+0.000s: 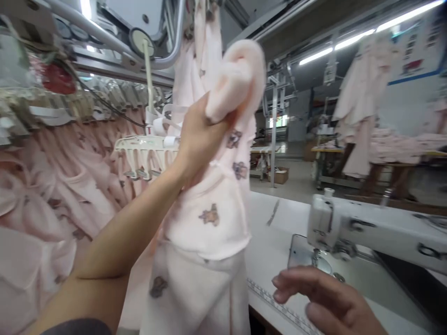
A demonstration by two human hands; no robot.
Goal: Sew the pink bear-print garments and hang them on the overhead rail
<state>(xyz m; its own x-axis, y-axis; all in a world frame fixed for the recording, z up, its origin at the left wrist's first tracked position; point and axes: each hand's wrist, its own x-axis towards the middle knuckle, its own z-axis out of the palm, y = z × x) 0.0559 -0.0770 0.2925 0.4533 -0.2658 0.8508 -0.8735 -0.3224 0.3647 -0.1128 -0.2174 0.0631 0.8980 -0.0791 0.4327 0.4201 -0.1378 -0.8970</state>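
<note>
My left hand (199,139) is raised and closed round a bunched pale pink garment (213,223) printed with small bears. The cloth hangs down from my grip in front of a white clip hanger (146,144) on an overhead rail. My right hand (324,298) hovers low at the front of the white sewing table (275,251), fingers loosely curled and apart, holding nothing. It is near the sewing machine (366,230) and its needle plate.
Many pink garments (52,195) hang in a row on the left. A measuring tape strip (279,307) runs along the table's edge. Further pink clothes hang and lie on tables at the back right, past an open floor aisle.
</note>
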